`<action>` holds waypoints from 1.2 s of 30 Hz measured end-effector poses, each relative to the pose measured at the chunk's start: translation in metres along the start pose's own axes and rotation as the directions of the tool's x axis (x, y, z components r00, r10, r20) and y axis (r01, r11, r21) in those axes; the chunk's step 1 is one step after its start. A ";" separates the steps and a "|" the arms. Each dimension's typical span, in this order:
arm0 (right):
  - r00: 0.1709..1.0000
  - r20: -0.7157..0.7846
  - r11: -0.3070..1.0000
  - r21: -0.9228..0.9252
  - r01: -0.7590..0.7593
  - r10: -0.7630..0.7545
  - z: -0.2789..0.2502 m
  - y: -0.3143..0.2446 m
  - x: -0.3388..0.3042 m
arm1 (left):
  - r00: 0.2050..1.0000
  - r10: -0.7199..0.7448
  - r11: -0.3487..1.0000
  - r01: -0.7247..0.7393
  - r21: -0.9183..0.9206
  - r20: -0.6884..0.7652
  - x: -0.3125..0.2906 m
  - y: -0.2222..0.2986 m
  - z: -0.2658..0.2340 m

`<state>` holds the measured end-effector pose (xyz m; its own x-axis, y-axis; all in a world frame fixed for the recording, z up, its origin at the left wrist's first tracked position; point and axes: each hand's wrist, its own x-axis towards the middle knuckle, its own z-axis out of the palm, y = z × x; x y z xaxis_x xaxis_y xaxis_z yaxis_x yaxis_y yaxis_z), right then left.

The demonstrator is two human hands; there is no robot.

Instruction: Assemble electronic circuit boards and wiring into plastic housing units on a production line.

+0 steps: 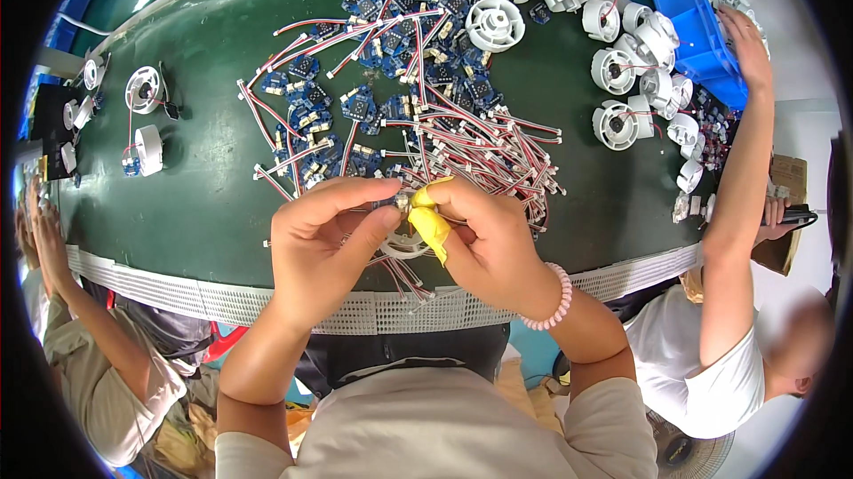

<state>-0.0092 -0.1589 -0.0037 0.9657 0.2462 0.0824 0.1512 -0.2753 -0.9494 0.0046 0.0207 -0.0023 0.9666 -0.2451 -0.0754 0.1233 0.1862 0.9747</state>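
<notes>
Near the table's front edge, my left hand pinches a small blue circuit board between thumb and forefinger. A pale connector shows at the board's right end. My right hand is closed against that end, its thumb and forefinger wrapped in yellow tape; what lies between those fingertips is hidden. Directly below my hands sits a white round plastic housing, partly covered by them. Short red, black and white cables lie on the near side of it.
Beyond my hands lie a heap of cables and many blue boards. White fan-like housings cluster at right beside a blue bin, where a co-worker's arm reaches. Another co-worker's arm is at left. White perforated edging borders the table.
</notes>
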 end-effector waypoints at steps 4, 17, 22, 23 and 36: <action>0.998 0.054 0.997 0.073 -0.037 0.033 -0.001 0.000 0.003 | 1.000 -0.010 0.998 0.011 0.055 -0.003 -0.001 0.002 -0.002; 0.986 -0.147 0.995 -0.072 0.071 -0.081 0.016 -0.002 -0.002 | 0.992 0.108 0.982 -0.097 0.159 -0.060 -0.006 0.003 0.001; 0.976 -0.018 0.974 -0.075 0.215 -0.217 0.005 0.006 -0.001 | 0.995 -0.024 0.993 0.012 0.118 0.100 -0.001 0.008 -0.008; 0.976 -0.027 0.973 -0.089 0.212 -0.215 0.004 0.005 -0.002 | 0.993 -0.020 0.994 0.007 0.110 0.114 -0.001 0.009 -0.009; 0.983 0.132 0.981 0.163 0.106 -0.129 -0.016 -0.010 -0.015 | 0.958 0.127 0.971 -0.172 0.164 0.257 -0.015 0.031 -0.004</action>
<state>-0.0218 -0.1742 0.0096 0.9017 0.4004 0.1630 0.2165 -0.0919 -0.9719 -0.0055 0.0337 0.0282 0.8837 -0.4560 0.1052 -0.0839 0.0667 0.9942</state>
